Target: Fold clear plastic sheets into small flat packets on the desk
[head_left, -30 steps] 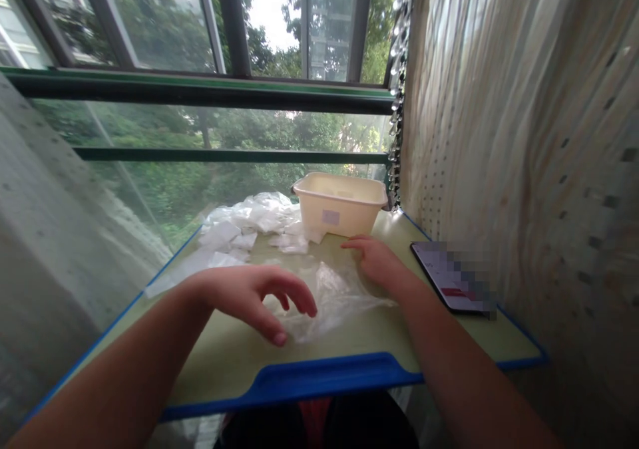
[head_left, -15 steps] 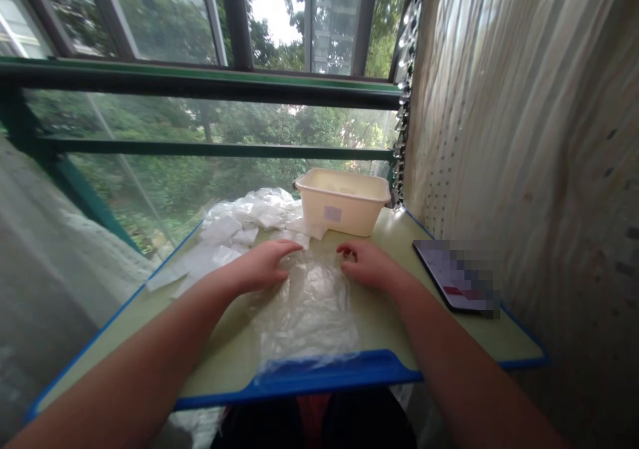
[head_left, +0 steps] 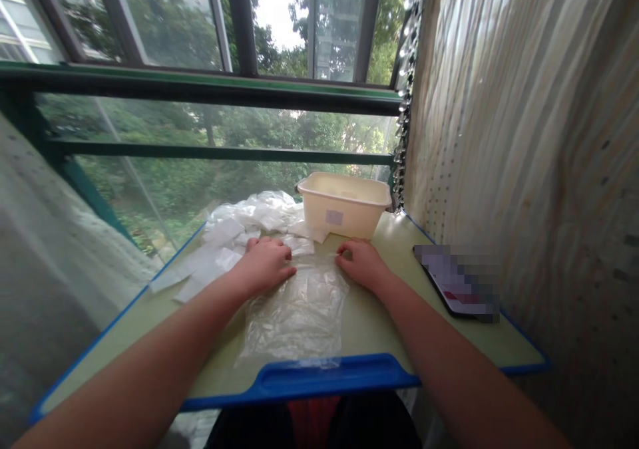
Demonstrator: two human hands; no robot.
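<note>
A clear plastic bag (head_left: 297,312) lies flat on the pale green table (head_left: 374,322), reaching from my hands to the blue front edge. My left hand (head_left: 266,263) rests on the bag's far left corner with its fingers curled down. Over the far right corner sits my right hand (head_left: 360,261), fingers bent and pinched on the bag's edge. Both hands lie side by side, a short gap between them.
A cream plastic tub (head_left: 343,203) stands at the back of the table. A heap of white packets and clear bags (head_left: 239,233) spreads at the back left. A phone (head_left: 456,281) lies at the right by the curtain. Window rails run behind.
The crumpled bag has been spread flat toward the front edge. My left hand moved forward from the near side to the bag's far left corner, and my right hand closed on the far right corner.
</note>
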